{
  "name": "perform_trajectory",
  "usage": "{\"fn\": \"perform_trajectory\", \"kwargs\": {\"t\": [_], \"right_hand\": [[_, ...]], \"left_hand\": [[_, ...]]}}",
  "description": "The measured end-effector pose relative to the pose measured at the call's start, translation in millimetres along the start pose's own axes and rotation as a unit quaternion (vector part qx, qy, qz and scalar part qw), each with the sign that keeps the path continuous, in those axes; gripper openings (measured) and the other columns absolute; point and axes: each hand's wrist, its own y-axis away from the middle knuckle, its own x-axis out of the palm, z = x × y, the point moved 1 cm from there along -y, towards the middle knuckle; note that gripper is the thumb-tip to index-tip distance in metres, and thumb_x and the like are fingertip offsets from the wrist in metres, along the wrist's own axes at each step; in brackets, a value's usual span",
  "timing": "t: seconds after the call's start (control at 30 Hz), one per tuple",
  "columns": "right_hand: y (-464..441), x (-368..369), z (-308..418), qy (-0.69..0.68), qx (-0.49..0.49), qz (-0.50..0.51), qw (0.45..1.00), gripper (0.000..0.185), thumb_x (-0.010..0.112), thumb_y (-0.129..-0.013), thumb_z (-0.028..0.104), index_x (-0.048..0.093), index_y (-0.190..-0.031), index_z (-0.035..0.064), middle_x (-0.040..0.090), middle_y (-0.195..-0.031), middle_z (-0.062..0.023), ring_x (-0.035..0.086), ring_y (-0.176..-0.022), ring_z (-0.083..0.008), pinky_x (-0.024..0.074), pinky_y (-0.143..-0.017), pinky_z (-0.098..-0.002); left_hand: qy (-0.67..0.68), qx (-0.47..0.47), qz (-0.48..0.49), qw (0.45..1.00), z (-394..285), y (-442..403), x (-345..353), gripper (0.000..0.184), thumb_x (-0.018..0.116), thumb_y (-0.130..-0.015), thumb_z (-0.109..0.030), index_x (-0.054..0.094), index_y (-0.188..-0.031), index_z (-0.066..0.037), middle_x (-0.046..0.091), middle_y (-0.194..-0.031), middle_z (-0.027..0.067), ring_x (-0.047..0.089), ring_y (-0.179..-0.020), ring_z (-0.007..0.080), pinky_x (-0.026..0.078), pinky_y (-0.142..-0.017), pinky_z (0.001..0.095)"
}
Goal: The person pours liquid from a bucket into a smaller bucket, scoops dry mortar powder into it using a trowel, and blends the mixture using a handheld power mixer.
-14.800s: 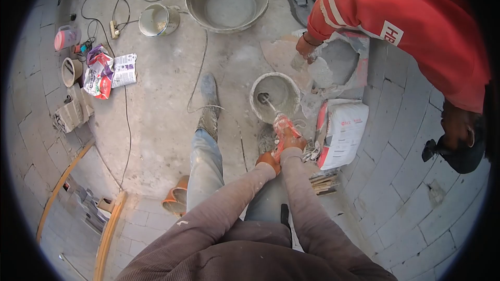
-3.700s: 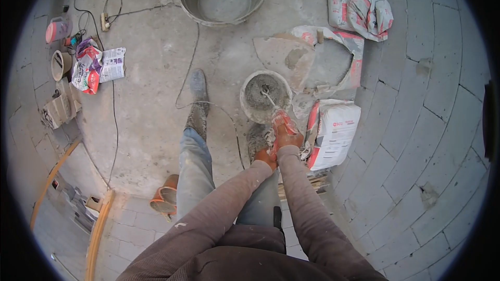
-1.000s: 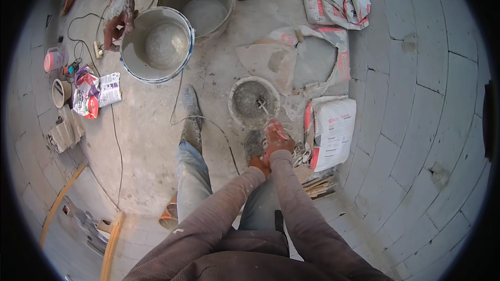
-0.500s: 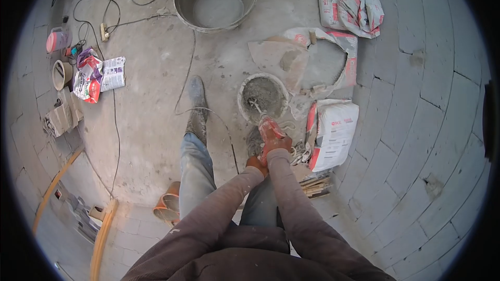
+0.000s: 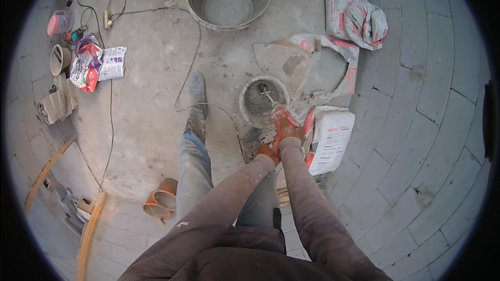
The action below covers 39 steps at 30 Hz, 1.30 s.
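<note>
Both hands grip a red, mortar-smeared power drill (image 5: 280, 112) fitted with a mixing paddle (image 5: 268, 93). My right hand (image 5: 288, 131) is wrapped round the drill's body. Lower and closer to me, my left hand (image 5: 269, 151) is closed at its rear end, partly hidden by the right wrist. The paddle shaft reaches into a round bucket (image 5: 242, 105) with a pale, crusted rim, and its lower end is sunk in wet grey mortar (image 5: 259, 105). My right boot stands just below the bucket, partly covered by the hands and drill.
A large tub (image 5: 266, 8) stands ahead. To the right lie an opened mortar sack (image 5: 346, 52), a full sack (image 5: 332, 140) and a crumpled one (image 5: 367, 25) beside the block wall. A black cable (image 5: 227, 115) crosses the floor near my feet. Orange buckets (image 5: 165, 196) lie behind left.
The drill and both hands have shifted slightly right, and the paddle has moved toward the upper right inside the bucket. My view has also shifted a little.
</note>
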Motion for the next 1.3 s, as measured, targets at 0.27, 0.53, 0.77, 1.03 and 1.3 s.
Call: {"fn": "perform_trajectory", "kwargs": {"t": [0.27, 0.53, 0.77, 1.03, 1.3], "right_hand": [[8.4, -10.1, -34.3, 0.116, 0.040, -0.036, 0.992, 0.089, 0.079, -0.057, 0.042, 0.047, -0.114, -0.0184, 0.055, -0.117, -0.0318, 0.059, -0.102, -0.0378, 0.0472, -0.087, -0.0402], [19.2, 7.9, -73.5, 0.168, 0.047, -0.064, 0.983, 0.068, 0.078, -0.059, 0.040, 0.060, -0.096, -0.0140, 0.064, -0.096, -0.0276, 0.064, -0.090, -0.0380, 0.0499, -0.080, -0.0410], [21.5, 18.0, -34.0, 0.148, -0.024, -0.028, 0.988, 0.061, 0.077, -0.059, 0.037, 0.062, -0.093, -0.0111, 0.066, -0.090, -0.0254, 0.066, -0.085, -0.0359, 0.0507, -0.078, -0.0406], [9.1, 7.7, -31.9, 0.171, -0.049, -0.070, 0.982, 0.051, 0.081, -0.061, 0.036, 0.068, -0.090, -0.0036, 0.068, -0.087, -0.0218, 0.068, -0.083, -0.0342, 0.0518, -0.075, -0.0388], [16.6, -8.0, -47.3, 0.199, 0.045, -0.065, 0.977, 0.060, 0.078, -0.059, 0.035, 0.063, -0.094, -0.0125, 0.066, -0.093, -0.0261, 0.066, -0.086, -0.0361, 0.0510, -0.078, -0.0395]], "left_hand": [[0.039, 0.030, 0.017, 0.999, 27.0, 16.8, 9.3, 0.070, 0.077, -0.067, -0.033, 0.053, -0.118, 0.008, 0.059, -0.112, 0.0284, 0.057, -0.108, 0.0389, 0.046, -0.092, 0.0379], [0.004, -0.016, 0.027, 1.000, 59.7, 29.0, 11.1, 0.064, 0.074, -0.069, -0.031, 0.055, -0.120, 0.003, 0.061, -0.111, 0.0269, 0.058, -0.107, 0.0385, 0.047, -0.092, 0.0392], [0.071, 0.001, 0.007, 0.997, 36.5, 25.5, -18.5, 0.062, 0.075, -0.068, -0.032, 0.057, -0.115, 0.004, 0.063, -0.107, 0.0263, 0.059, -0.104, 0.0388, 0.047, -0.090, 0.0388], [0.091, 0.054, -0.031, 0.994, 40.8, 5.6, 11.7, 0.060, 0.075, -0.068, -0.029, 0.058, -0.114, 0.005, 0.062, -0.107, 0.0279, 0.060, -0.104, 0.0390, 0.048, -0.090, 0.0398], [0.022, -0.008, -0.006, 1.000, 58.3, 17.8, 34.2, 0.062, 0.074, -0.072, -0.032, 0.055, -0.117, 0.005, 0.061, -0.109, 0.0272, 0.059, -0.106, 0.0383, 0.047, -0.090, 0.0393]]}}
